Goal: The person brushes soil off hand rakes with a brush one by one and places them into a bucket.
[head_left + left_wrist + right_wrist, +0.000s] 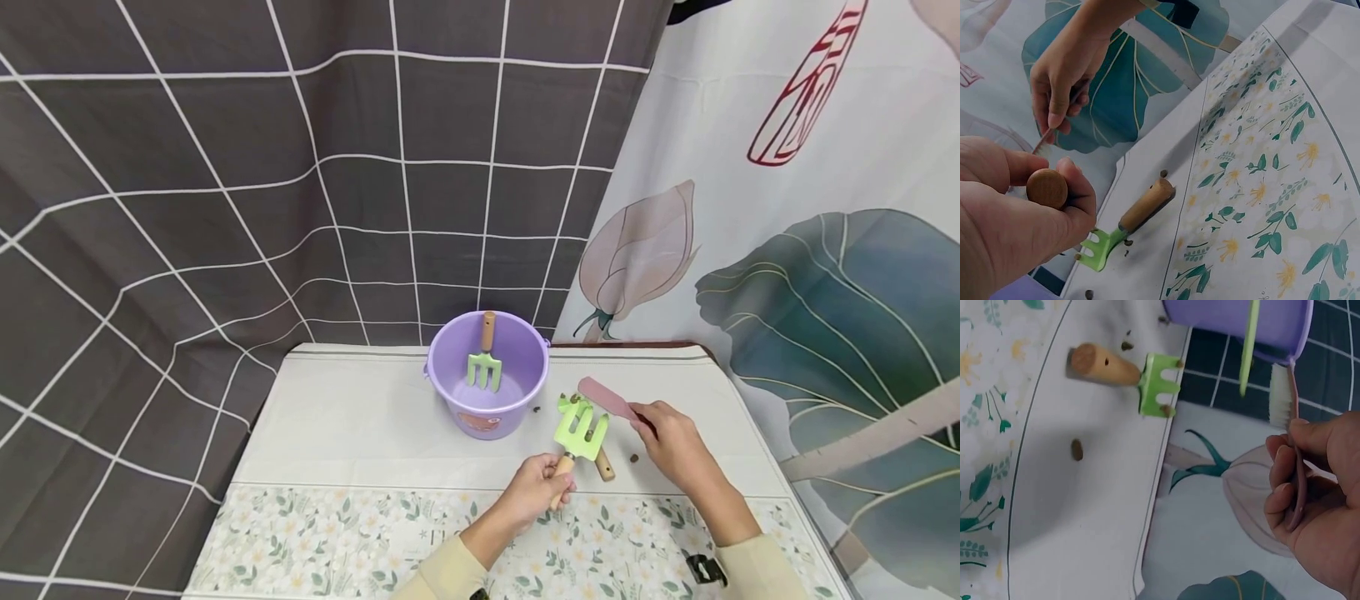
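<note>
My left hand (528,493) grips the wooden handle of a green hand fork (579,429), its tines pointing away from me over the table. The handle's round end (1047,189) shows in the left wrist view. In my right hand (672,442) is a pink brush (606,397), held by its handle. Its white bristles (1279,397) appear in the right wrist view, near the fork's thin green edge (1249,350). Below lies a small green rake (1159,384) with a short wooden handle, partly covered by the fork in the head view.
A purple bucket (450,402) stands left of the fork, with another green fork (486,367) leaning inside it. Small brown bits (1077,450) are scattered on the white tablecloth (352,425). A dark gridded curtain (450,192) hangs behind the table.
</note>
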A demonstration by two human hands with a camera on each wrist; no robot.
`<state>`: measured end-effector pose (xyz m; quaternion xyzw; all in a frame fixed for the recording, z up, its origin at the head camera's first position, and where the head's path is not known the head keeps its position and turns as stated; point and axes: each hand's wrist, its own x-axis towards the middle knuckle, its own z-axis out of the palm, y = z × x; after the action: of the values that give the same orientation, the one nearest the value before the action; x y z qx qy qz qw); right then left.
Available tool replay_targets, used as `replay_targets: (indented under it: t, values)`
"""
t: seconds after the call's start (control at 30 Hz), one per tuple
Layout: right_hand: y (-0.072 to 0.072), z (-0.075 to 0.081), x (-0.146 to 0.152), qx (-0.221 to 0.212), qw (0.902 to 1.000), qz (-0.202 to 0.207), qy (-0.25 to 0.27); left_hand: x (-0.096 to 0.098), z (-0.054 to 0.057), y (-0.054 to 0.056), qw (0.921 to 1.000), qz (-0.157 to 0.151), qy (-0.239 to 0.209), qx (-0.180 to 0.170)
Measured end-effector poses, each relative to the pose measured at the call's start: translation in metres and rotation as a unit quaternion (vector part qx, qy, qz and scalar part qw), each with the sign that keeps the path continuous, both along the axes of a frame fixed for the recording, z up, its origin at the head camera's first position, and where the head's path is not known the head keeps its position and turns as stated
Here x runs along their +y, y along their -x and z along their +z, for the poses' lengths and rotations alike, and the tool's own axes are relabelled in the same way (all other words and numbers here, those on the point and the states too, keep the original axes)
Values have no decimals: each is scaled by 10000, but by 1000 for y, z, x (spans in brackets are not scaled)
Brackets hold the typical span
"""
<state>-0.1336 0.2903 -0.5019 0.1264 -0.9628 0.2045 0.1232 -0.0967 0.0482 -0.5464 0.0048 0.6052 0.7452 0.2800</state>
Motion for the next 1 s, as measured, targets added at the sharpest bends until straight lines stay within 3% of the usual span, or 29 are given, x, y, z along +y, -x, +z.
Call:
replay_targets:
  t: [0.4,0.53,0.83,1.0]
  values:
    - [-19,-3,-20,-567,9946,839,227,2,-1,1,9999,94,42,54]
    - [-19,-6,-21,-550,9951,814,107,4,-2,0,9998,158,-84,46]
    - [-8,-5,-18,64,9981,572,-199,3,0,-2,9999,-21,-68,105]
    - [0,-6,-14,63,9986,422,-306,2,2,-2,9999,-131,-38,56]
